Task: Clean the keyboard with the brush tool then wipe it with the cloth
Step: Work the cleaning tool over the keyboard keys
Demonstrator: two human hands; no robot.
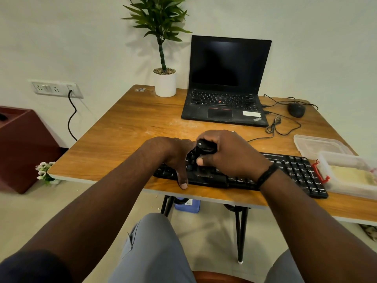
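Head view: the black keyboard [295, 172] lay along the table's [122, 127] near edge, running from 6 o'clock out toward 4 o'clock. The right hand [228, 154] sat over the keyboard's left-middle keys, fingers and thumb curled round the black brush [205, 147], whose top showed at the hand's 9 o'clock side; its bristle end was hidden, so I could not tell whether it met the keys. The left hand [175, 156] rested on the keyboard's left end, just beside the right hand, wrist bent, thumb straight and pointing down over the front edge onto the table; its other fingers were hidden, so how they lay I cannot tell. No cloth could be made out.

At 12 o'clock stood an open laptop [226, 82] with a dark screen, a potted plant [164, 78] at its 9 o'clock, a mouse [296, 109] at its 3 o'clock. Clear boxes [346, 170] sat at the keyboard's right end, at 3 o'clock.
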